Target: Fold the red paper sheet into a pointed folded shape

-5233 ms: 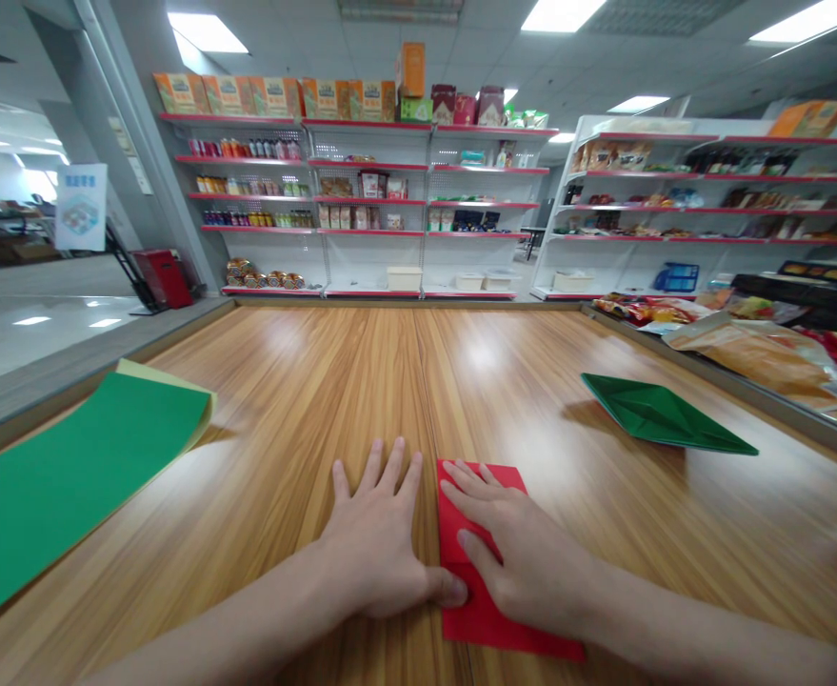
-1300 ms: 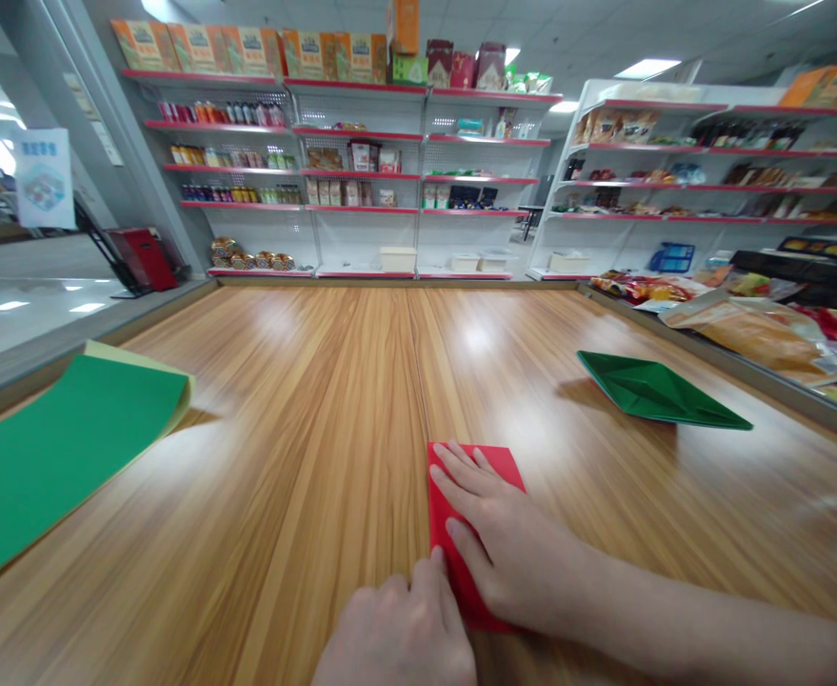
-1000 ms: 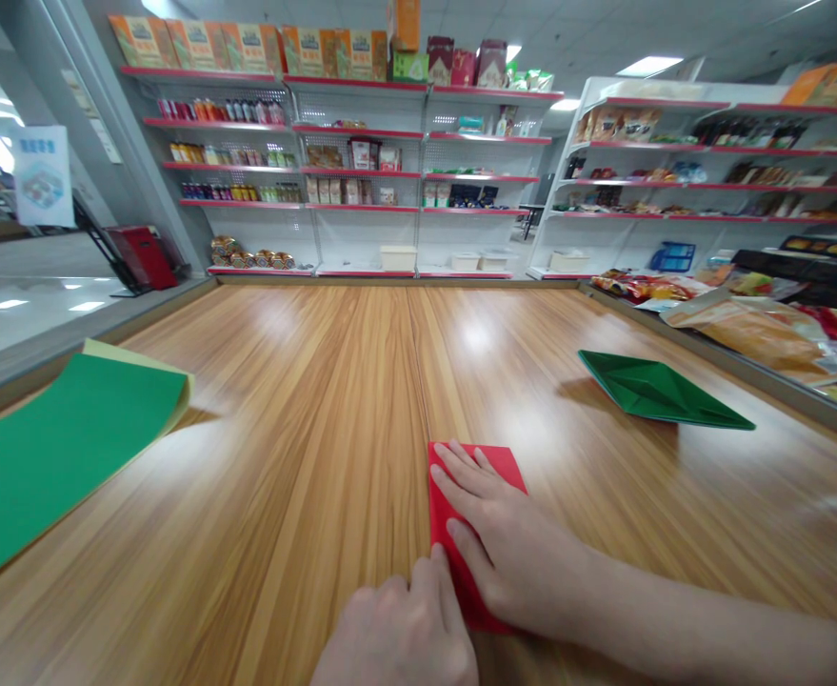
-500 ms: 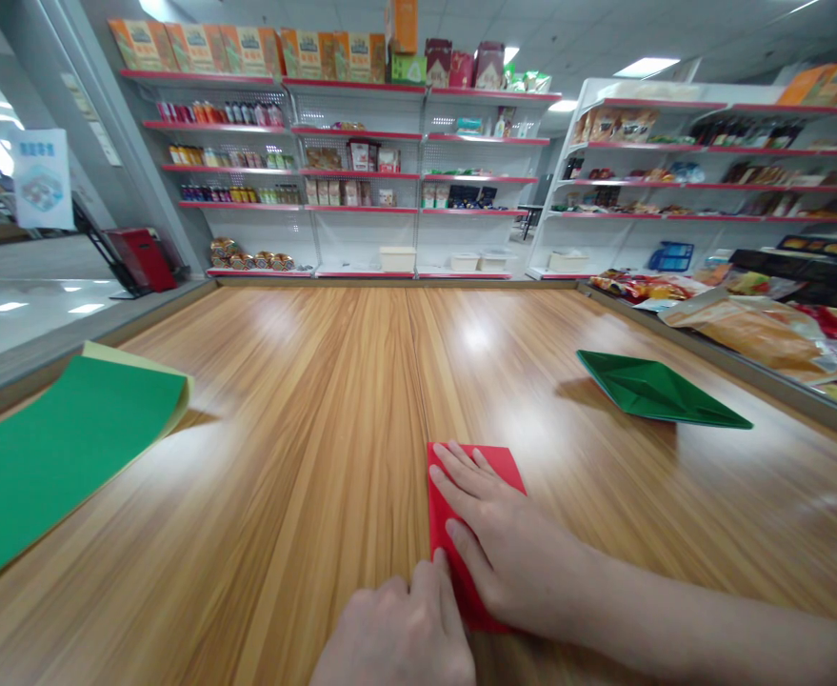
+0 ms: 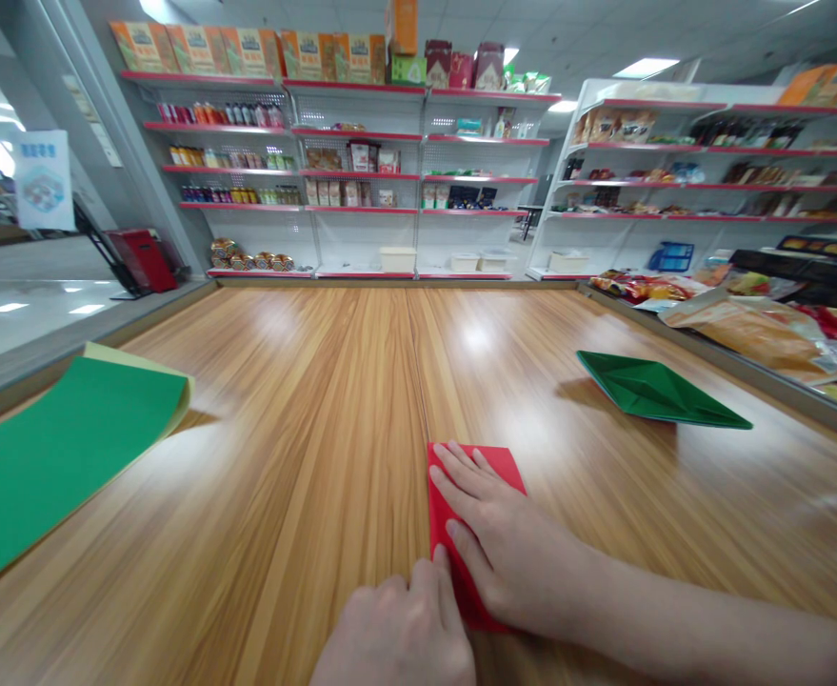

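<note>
A folded sheet of red paper [image 5: 505,464] lies flat on the wooden tabletop in front of me. My right hand [image 5: 493,534] rests palm down across it, fingers stretched and slightly spread. At the paper's lower left edge is my left hand [image 5: 400,629], its fingers curled in and one fingertip touching that edge. The inside of the left hand is hidden from view. Off to the right sits a folded green paper shape [image 5: 657,386], apart from both hands. On the far left, green paper [image 5: 75,433] with a pale yellow sheet [image 5: 132,360] under it curls up at one end.
The wooden table [image 5: 304,400] has a raised dark rim [image 5: 361,283]. Packaged snacks [image 5: 761,333] lie beyond its right edge. Shop shelves [image 5: 361,176] with bottles, boxes and packets stand behind. A sign [image 5: 43,181] and a red box-like object [image 5: 145,259] stand at the left.
</note>
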